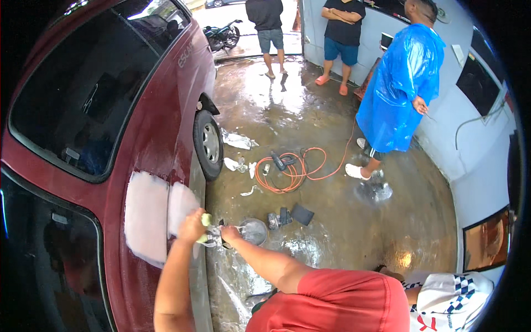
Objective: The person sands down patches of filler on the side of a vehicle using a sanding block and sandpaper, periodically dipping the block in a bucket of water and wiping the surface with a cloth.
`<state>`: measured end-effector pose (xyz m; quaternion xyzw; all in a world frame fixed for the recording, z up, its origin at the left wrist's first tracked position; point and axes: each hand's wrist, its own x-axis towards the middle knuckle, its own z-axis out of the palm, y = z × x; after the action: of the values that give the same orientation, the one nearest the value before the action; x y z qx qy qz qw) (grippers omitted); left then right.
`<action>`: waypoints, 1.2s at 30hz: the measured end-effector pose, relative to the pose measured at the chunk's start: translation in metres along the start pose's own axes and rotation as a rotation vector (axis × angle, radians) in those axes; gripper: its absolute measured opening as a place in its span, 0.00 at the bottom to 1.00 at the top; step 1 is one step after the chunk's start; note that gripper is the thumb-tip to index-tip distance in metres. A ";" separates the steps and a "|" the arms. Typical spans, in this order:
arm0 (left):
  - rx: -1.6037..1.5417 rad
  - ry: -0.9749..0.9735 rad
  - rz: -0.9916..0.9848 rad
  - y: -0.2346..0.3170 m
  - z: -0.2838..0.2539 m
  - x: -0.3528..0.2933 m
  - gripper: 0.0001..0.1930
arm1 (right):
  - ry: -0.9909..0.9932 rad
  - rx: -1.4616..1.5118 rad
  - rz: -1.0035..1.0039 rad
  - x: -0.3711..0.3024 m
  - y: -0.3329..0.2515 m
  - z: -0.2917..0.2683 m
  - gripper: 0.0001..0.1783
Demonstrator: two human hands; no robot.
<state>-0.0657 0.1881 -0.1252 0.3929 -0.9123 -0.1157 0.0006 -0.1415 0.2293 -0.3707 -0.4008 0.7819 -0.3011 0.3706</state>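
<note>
My left hand (192, 225) is closed on a pale yellow-green piece (206, 219), which looks like a sponge, just beside the car's side panel. Pale filler patches (146, 216) cover part of the maroon car panel (145, 149) next to it. To its right, my right hand (230, 235) is closed at the near rim of a round grey container (254, 231) with cloudy water. What those fingers grip is too small to make out. Between my hands lies a blurred, pale and dark clutter that I cannot name.
Dark sanding pads (302, 214) lie right of the container. Further off, a power tool (280, 161) sits by a coiled orange cord (310, 172). A person in a blue raincoat (404, 88) stands at right, two others farther back. The concrete floor (326, 133) is wet.
</note>
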 end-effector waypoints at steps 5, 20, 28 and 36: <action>0.369 0.125 0.165 -0.065 -0.118 -0.007 0.20 | 0.075 0.551 0.176 -0.034 -0.042 0.016 0.34; 1.193 -0.149 0.353 -0.114 -0.228 -0.074 0.28 | 0.394 1.007 -0.243 -0.032 -0.275 0.085 0.29; 1.009 0.041 0.516 -0.144 -0.274 -0.095 0.19 | 0.509 1.199 -0.140 0.010 -0.352 0.076 0.28; 0.874 0.205 0.600 -0.168 -0.252 -0.075 0.18 | 0.442 1.334 -0.438 0.051 -0.352 0.084 0.38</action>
<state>0.1299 0.0775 0.0913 0.0882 -0.9429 0.3186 -0.0409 0.0489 -0.0040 -0.1632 -0.1673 0.3909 -0.8537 0.3009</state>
